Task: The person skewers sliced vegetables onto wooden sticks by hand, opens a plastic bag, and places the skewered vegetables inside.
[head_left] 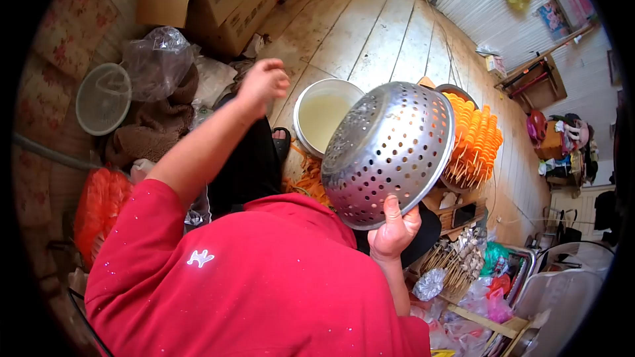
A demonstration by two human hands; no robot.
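A metal colander (390, 149) full of round holes is tipped on its side, its base toward the upper left. My right hand (395, 230) grips its rim, thumb lying on the outer wall. The inside of the colander faces away and is hidden. My left hand (263, 86) is raised to the left of a white bucket (324, 109), fingers curled in, with nothing visible in them. Pale liquid fills part of the bucket. Orange spiral pieces on skewers (475, 135) stand bunched just beyond the colander. Orange scraps (309, 182) lie below the bucket.
An open cardboard box (228, 10) stands at the upper left. A white basket (104, 99), a brown cloth (155, 129) and a red bag (102, 205) are at the left. Bare skewers (450, 268), plastic bags and a clear tub (562, 301) crowd the lower right.
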